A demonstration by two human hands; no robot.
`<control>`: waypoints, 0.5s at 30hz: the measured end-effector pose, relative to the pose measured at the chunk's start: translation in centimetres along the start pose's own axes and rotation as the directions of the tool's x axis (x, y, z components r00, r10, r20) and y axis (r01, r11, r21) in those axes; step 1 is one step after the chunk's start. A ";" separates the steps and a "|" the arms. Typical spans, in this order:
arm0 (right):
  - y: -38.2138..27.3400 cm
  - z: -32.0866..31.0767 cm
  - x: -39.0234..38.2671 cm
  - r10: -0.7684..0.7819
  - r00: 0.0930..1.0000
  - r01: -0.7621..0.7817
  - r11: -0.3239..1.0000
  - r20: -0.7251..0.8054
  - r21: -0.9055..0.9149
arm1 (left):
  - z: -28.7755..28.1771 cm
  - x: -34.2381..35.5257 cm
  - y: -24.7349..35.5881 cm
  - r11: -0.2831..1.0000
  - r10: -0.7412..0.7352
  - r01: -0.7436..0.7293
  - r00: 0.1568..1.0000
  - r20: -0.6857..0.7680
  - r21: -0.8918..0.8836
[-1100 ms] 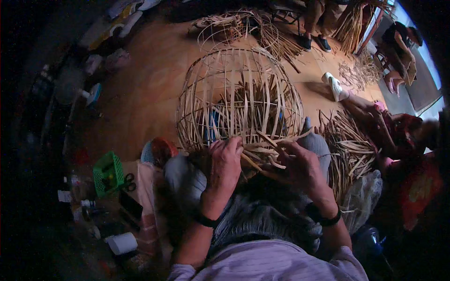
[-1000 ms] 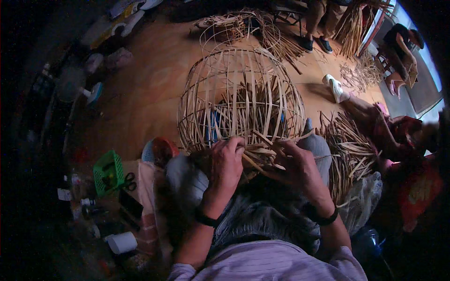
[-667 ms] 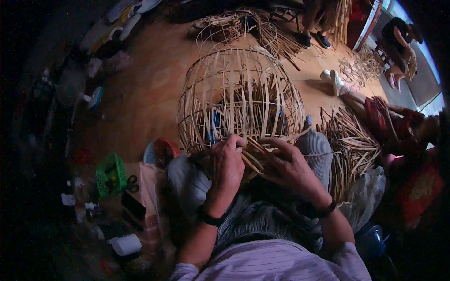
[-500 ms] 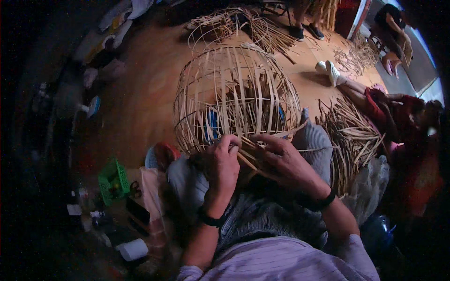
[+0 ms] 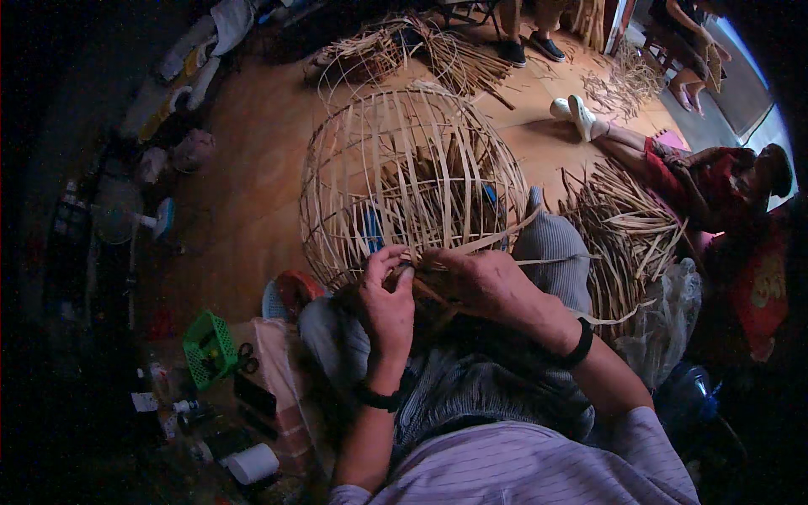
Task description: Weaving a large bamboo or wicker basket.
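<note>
A round, open-ribbed basket frame [image 5: 400,156] of flat tan strips and thin hoops stands before my knees, its near edge under both hands. My left hand [image 5: 389,299] is closed at this edge, thumb and forefinger pinching a tan strip. Close beside it my right hand [image 5: 501,286] is bent over the strips, with its fingertips against the left hand's and its grip partly hidden by its own back. Loose strip ends [image 5: 610,320] stick out to the right past my knee. Brown stalks and blue patches show through the ribs.
A pile of dry strips [image 5: 627,236] lies right of my knee, beside a clear plastic bag [image 5: 665,311]. At left are a green basket [image 5: 209,349], scissors [image 5: 247,359] and a white cylinder [image 5: 252,463]. A person in red [image 5: 732,181] sits at right; others are farther back.
The view has shifted slightly. My left hand's thumb and fingers have spread a little while staying at the edge. The right hand has turned more over the strips, and a curled strip end now shows below it.
</note>
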State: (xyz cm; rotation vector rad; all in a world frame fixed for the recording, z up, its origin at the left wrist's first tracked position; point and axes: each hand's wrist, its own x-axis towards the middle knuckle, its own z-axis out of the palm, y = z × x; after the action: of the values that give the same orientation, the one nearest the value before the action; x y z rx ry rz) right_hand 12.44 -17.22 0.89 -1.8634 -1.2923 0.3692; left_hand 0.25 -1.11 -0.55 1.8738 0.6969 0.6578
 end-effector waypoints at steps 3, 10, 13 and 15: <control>0.0 0.2 -0.1 -0.012 1.000 0.012 1.000 -0.020 -0.010 | -0.5 0.0 0.4 1.000 -0.005 0.005 1.000 0.026 0.031; 0.6 0.7 -0.5 -0.081 0.996 0.081 0.997 -0.044 0.005 | -0.8 0.4 -1.7 0.984 0.118 -0.123 0.992 0.043 0.129; 0.7 0.7 -0.8 -0.079 0.996 0.077 0.994 -0.031 -0.076 | -0.9 0.2 -2.4 0.929 0.294 -0.300 0.954 0.060 0.218; 1.0 1.1 -1.2 -0.110 0.993 0.104 0.989 -0.051 -0.104 | -1.4 0.2 -2.4 0.878 0.365 -0.383 0.924 0.113 0.287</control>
State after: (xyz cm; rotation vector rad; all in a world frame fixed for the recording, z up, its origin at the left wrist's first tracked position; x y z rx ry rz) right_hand 11.85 -17.88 -0.74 -1.8655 -1.3880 0.1955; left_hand -1.02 0.75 -2.17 2.3382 0.4137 0.7709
